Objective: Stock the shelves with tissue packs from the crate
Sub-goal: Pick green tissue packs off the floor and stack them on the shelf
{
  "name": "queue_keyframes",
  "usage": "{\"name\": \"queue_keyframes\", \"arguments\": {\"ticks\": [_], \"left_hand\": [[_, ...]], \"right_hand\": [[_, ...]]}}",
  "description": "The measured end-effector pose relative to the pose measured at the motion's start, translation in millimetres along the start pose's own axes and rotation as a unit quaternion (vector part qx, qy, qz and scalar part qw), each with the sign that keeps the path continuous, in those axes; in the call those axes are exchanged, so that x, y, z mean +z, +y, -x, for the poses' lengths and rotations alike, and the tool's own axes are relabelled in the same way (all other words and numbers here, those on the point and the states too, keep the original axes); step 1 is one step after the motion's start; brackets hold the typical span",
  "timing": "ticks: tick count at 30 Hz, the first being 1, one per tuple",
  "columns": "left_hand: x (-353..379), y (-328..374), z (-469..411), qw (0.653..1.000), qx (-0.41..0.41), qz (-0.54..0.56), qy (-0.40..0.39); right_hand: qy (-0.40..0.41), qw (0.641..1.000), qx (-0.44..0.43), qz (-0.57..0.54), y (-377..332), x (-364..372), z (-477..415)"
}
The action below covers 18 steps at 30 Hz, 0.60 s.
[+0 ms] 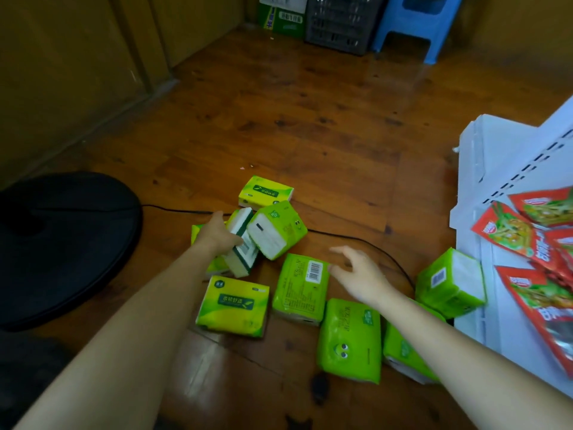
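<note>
Glossy wooden floor [310,125] strewn with soft, light green plastic-wrapped tissue packs [300,287]: left hand [217,235] clamps a tilted pack's [243,243] ends; right hand [361,276] hovers, grip apart, near white shelf [496,169].

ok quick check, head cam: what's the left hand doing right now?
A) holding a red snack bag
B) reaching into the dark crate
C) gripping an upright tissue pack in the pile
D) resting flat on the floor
C: the left hand is closed on a tissue pack standing on edge among the green packs on the floor, while the right hand hovers open above the pack with the barcode.
</note>
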State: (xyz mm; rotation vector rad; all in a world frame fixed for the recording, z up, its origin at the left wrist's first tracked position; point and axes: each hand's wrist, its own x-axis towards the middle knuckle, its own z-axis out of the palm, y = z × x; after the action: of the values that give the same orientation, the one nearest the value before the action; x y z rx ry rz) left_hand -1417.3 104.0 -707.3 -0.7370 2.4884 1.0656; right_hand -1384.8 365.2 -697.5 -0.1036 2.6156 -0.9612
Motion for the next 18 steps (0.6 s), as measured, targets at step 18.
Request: {"name": "queue_keyframes", "arguments": {"ticks": [18], "left_hand": [[20, 67, 50, 0.887, 0.446, -0.010, 0.114]], "right_hand": [[0.076, 0.888, 0.086, -0.445, -38, -43, 11]]}}
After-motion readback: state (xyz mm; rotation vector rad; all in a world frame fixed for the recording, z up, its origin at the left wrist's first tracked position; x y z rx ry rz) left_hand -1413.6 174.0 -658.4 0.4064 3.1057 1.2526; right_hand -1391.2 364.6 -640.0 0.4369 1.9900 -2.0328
